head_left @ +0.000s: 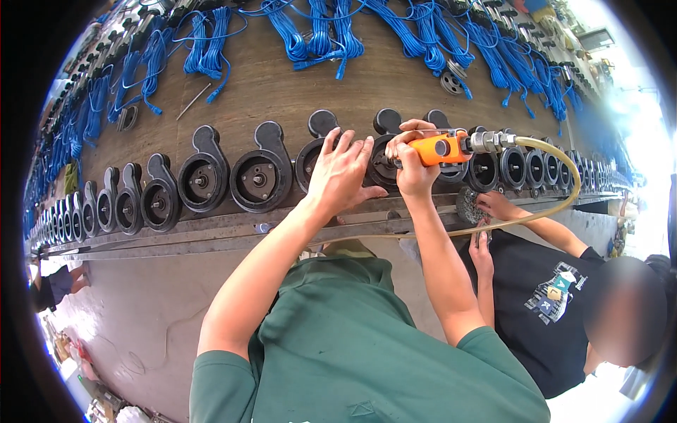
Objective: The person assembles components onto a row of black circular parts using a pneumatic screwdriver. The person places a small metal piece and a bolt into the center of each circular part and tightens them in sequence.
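Observation:
My right hand is wrapped round an orange air tool, which lies sideways above the row of black housings. A metal coupling joins it to a yellowish air hose. What the tool's working end touches is hidden behind my fingers. My left hand rests with fingers stretched out over a round black housing with a knob-shaped lobe. Its thumb points toward the neighbouring housing, partly covered by my right hand.
Several similar open housings line the bench edge both ways. Bundled blue cables lie farther back, near a thin metal rod. At right, a co-worker in a black shirt holds a grey speckled round piece. The hose loops between us.

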Available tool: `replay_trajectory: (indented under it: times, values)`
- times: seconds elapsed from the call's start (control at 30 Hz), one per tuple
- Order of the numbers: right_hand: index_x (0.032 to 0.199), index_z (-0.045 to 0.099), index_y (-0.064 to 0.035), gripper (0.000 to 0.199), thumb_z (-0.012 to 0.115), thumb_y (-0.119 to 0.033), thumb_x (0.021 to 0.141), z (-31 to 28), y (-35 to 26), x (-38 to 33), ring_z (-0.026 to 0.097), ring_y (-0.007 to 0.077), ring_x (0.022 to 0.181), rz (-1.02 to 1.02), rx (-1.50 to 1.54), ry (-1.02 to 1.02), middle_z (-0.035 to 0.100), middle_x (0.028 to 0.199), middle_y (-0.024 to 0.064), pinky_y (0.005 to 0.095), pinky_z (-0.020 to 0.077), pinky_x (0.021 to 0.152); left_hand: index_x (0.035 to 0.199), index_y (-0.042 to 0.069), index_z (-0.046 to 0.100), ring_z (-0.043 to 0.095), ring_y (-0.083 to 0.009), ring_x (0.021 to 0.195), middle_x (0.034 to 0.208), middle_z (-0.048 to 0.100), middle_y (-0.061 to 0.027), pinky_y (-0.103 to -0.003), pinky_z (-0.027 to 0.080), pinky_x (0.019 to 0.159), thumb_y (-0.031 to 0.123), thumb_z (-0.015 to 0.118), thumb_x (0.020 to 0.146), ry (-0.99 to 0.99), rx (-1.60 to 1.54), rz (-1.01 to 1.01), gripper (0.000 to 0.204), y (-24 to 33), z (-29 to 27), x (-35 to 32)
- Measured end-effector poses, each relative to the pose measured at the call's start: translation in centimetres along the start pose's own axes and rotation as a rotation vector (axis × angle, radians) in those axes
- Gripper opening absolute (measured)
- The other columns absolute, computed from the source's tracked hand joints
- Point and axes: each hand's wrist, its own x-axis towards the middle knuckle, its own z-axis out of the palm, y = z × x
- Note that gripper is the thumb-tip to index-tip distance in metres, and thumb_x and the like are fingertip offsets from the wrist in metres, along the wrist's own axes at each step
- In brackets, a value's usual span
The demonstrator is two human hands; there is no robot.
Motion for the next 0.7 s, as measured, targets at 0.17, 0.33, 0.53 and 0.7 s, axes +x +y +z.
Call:
replay_trajectory:
  times: [0.17, 0.33, 0.53, 0.7]
  values:
    - [0.108, 0.054, 0.0005, 0.026, 0.059, 0.004, 0.083, -0.1, 0.0, 0.0, 0.059, 0.0082, 0.074, 0.036, -0.062, -0.065, 0.061, 0.083, 0.0029, 0.0219, 0.0477, 0.07, 0.13, -0.005, 0.057, 0.051, -0.0337, 0.126, 0.12, 0.064, -0.0152, -0.05, 0.029, 0.114, 0.056, 0.083, 0.064, -0.002, -0.017, -0.002, 0.093, -0.1, -0.1, 0.0]
    - [0.105, 0.053, -0.0004, 0.025, 0.057, 0.006, 0.081, 0.1, 0.7, -0.3, 0.057, 0.0076, 0.084, 0.033, -0.194, -0.14, 0.058, 0.091, 0.003, 0.023, 0.0456, 0.077, 0.129, -0.005, 0.058, 0.051, -0.0341, 0.124, 0.113, 0.065, -0.0157, -0.05, 0.029, 0.115, 0.056, 0.084, 0.061, 0.036, -0.018, 0.012, 0.094, -0.3, 0.4, -0.3]
    - [0.107, 0.051, -0.0011, 0.028, 0.057, 0.007, 0.081, -0.1, 1.6, -0.2, 0.056, 0.0093, 0.088, 0.074, -0.158, -0.127, 0.057, 0.097, 0.0039, 0.0239, 0.0461, 0.079, 0.129, -0.005, 0.058, 0.051, -0.0341, 0.124, 0.112, 0.065, -0.0158, -0.05, 0.028, 0.116, 0.055, 0.084, 0.061, 0.037, -0.022, 0.006, 0.094, -0.4, 0.5, -0.2]
    - [0.11, 0.049, -0.0013, 0.032, 0.058, 0.009, 0.081, -0.2, 2.2, -0.3, 0.057, 0.0092, 0.086, 0.046, -0.149, -0.134, 0.057, 0.097, 0.003, 0.0238, 0.0475, 0.076, 0.13, -0.005, 0.058, 0.051, -0.0342, 0.125, 0.111, 0.065, -0.016, -0.05, 0.028, 0.116, 0.055, 0.084, 0.061, 0.036, -0.03, -0.003, 0.095, -0.4, 0.5, -0.3]
